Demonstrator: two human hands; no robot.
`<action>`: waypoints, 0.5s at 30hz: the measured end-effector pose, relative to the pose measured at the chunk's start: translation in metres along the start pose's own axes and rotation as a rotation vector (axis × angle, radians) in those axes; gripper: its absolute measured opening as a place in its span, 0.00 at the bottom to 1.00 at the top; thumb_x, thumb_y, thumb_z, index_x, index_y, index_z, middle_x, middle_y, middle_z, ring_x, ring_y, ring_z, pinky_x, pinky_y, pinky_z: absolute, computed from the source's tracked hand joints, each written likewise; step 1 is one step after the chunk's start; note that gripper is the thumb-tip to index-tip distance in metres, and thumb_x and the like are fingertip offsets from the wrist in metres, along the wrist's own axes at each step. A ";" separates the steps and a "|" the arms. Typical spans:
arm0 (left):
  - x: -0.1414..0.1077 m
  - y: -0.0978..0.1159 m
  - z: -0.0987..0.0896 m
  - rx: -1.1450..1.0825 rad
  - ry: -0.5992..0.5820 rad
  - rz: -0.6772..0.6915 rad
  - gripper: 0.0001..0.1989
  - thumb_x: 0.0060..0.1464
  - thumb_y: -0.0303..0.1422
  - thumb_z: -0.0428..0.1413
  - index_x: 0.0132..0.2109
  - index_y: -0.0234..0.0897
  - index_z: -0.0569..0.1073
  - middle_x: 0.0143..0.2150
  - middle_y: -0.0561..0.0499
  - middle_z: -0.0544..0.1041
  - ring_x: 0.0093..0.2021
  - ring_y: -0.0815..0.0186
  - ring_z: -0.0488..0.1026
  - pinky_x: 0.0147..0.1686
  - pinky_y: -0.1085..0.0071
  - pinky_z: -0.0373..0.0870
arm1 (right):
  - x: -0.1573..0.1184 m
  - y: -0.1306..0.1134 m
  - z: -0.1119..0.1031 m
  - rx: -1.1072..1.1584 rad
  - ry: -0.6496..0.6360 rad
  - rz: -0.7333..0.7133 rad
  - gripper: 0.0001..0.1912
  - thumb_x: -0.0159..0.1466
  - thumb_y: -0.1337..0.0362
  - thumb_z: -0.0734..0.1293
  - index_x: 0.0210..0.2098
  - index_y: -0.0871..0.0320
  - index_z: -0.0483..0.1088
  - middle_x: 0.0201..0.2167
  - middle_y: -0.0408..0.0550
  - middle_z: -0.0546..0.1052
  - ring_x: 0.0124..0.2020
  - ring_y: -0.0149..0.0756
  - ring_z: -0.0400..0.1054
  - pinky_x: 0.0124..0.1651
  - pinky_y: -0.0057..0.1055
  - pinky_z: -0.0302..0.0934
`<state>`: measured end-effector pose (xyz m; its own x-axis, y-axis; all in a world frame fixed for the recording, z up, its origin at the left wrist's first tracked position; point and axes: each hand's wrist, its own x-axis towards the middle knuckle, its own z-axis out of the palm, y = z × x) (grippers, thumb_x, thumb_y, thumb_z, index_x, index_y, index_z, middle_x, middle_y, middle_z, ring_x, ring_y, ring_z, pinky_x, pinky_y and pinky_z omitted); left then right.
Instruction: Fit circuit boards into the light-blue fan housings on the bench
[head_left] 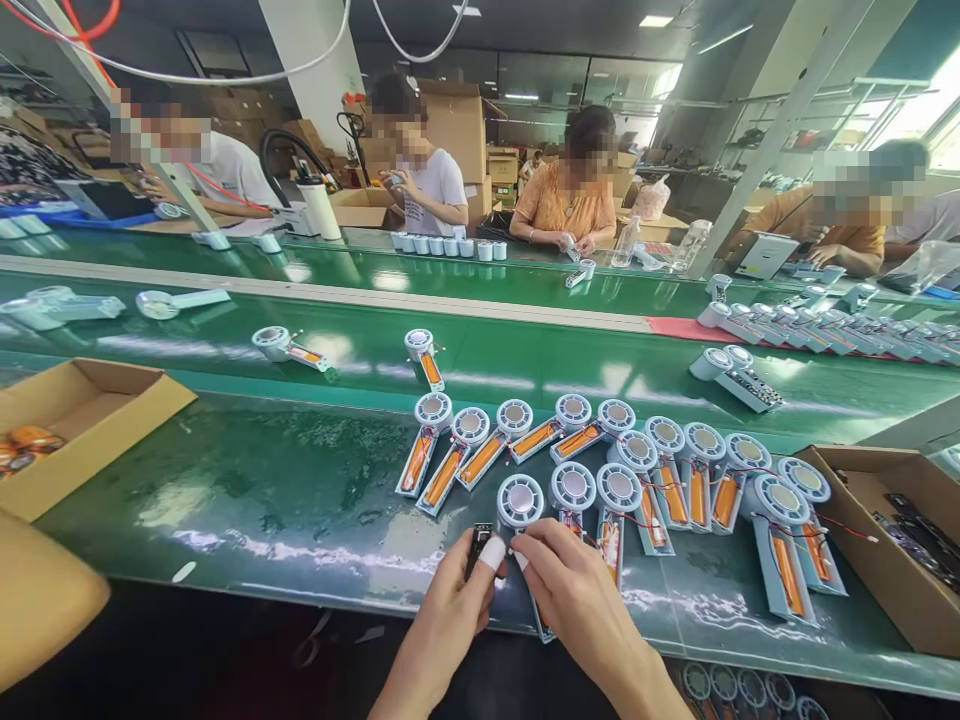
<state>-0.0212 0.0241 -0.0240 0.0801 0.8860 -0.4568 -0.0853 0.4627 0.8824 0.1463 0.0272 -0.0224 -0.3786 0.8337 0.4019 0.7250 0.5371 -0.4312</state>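
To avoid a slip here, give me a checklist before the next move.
1. Black part held in the left hand: ok.
2. White cover on left thumb: ok.
3. Right hand close to that part: ok.
4. Anything pinched by it: cannot tell, too small.
5. Nearest unit's handle fully visible: not ok, right hand hides some.
6. Bare arm at left edge apart from both hands: ok.

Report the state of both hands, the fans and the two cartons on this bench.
Left hand: gripping a black part.
Right hand: fingertips pinched; contents unclear.
Fans: handles open, orange packs mostly exposed.
Left carton: open, orange items inside.
Right carton: open, dark parts inside.
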 end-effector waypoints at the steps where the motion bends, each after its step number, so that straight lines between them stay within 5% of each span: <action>1: -0.002 0.000 -0.002 0.007 0.008 0.025 0.28 0.55 0.59 0.55 0.46 0.37 0.73 0.31 0.55 0.70 0.26 0.70 0.61 0.23 0.75 0.58 | 0.000 0.001 -0.001 -0.026 -0.010 -0.018 0.16 0.70 0.73 0.56 0.47 0.56 0.73 0.41 0.53 0.78 0.38 0.39 0.75 0.37 0.31 0.69; 4: -0.006 0.000 -0.007 0.139 0.047 0.082 0.28 0.61 0.57 0.45 0.45 0.38 0.75 0.34 0.50 0.74 0.30 0.64 0.68 0.30 0.69 0.68 | 0.002 0.004 -0.004 -0.074 -0.024 -0.052 0.16 0.70 0.74 0.55 0.46 0.56 0.72 0.40 0.52 0.77 0.37 0.39 0.74 0.36 0.31 0.68; 8: -0.007 -0.001 -0.006 0.422 0.133 0.239 0.18 0.61 0.50 0.48 0.40 0.42 0.73 0.35 0.49 0.76 0.37 0.58 0.73 0.39 0.64 0.70 | 0.006 0.005 -0.009 -0.135 -0.065 -0.091 0.18 0.70 0.76 0.53 0.47 0.57 0.71 0.39 0.51 0.77 0.35 0.38 0.73 0.34 0.31 0.65; 15: -0.004 -0.015 0.000 0.429 0.057 0.286 0.11 0.64 0.45 0.46 0.39 0.44 0.64 0.31 0.52 0.76 0.30 0.61 0.73 0.33 0.67 0.70 | 0.011 0.002 -0.006 -0.069 -0.028 -0.048 0.13 0.69 0.73 0.57 0.39 0.55 0.72 0.33 0.47 0.75 0.33 0.37 0.70 0.35 0.31 0.62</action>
<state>-0.0207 0.0131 -0.0355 0.0581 0.9809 -0.1856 0.3204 0.1577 0.9341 0.1469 0.0362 -0.0142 -0.4293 0.8109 0.3976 0.7429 0.5674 -0.3551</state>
